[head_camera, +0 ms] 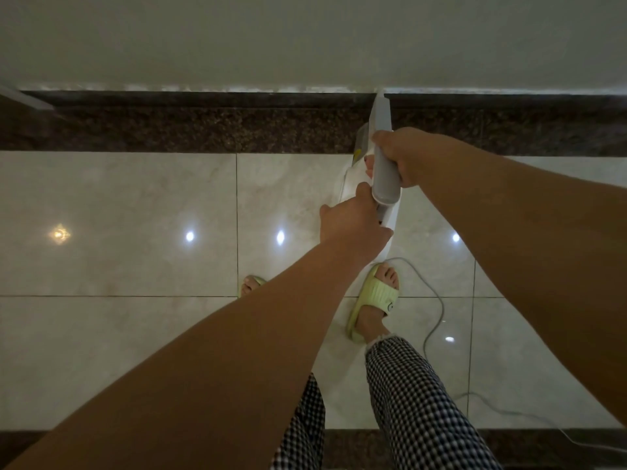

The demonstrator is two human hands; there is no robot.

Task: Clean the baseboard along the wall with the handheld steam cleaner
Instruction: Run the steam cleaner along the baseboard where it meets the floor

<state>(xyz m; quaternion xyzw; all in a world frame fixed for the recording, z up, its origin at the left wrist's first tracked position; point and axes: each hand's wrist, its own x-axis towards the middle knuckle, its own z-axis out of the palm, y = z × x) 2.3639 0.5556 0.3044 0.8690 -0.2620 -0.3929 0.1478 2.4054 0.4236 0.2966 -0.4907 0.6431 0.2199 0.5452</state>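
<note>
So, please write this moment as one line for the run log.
right hand grips white handheld steam cleaner | left hand holds its rear | nozzle at dark speckled stone baseboard

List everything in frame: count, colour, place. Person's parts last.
steam cleaner: 1, white and grey, nozzle tip at the baseboard's top edge
baseboard: 1, dark speckled brown, along the wall foot
wall: 1, off-white, top
floor tiles: several, glossy pale marble, light spots reflected
power cord: 1, grey, trailing right across floor
slippers: 2, pale green, on feet
trousers: black-white check, bottom
left hand: grips cleaner's rear end
right hand: grips cleaner's handle
</note>
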